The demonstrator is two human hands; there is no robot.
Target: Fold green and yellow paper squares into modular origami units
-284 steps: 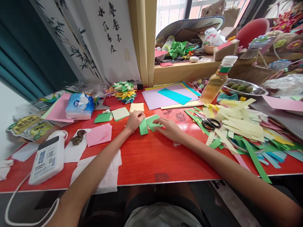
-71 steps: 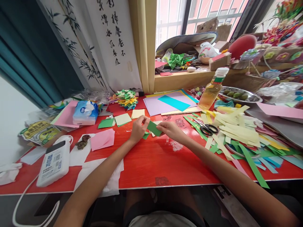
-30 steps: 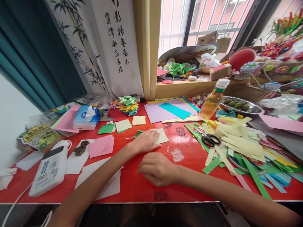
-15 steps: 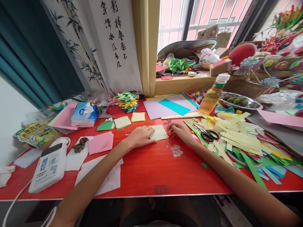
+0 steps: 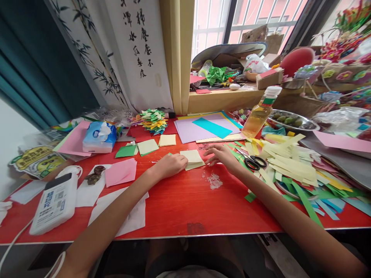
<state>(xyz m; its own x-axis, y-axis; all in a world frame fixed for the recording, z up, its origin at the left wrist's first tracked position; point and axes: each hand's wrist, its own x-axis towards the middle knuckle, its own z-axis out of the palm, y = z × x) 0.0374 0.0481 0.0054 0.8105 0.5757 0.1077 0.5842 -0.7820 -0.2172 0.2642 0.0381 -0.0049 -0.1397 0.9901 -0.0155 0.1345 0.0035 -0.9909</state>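
A small pale yellow square of paper lies on the red table in front of me, with a second edge or layer showing along its lower side. My left hand is closed at the paper's left edge, its fingertips curled on the border. Just off the right edge hovers my right hand, its fingers apart and holding nothing. Black-handled scissors rest beyond my right wrist. Behind my left hand are a pale green square stack, a cream square stack and green paper.
Cut paper strips heap on the right, near a tilted bottle. Further back lie lilac sheets and a folded-paper stack. Pink paper, a tissue pack and a white power strip occupy the left.
My left hand has drawn back left from the top of the paper to its left edge and closed. My right hand's fingers have spread more. The view has shifted slightly.
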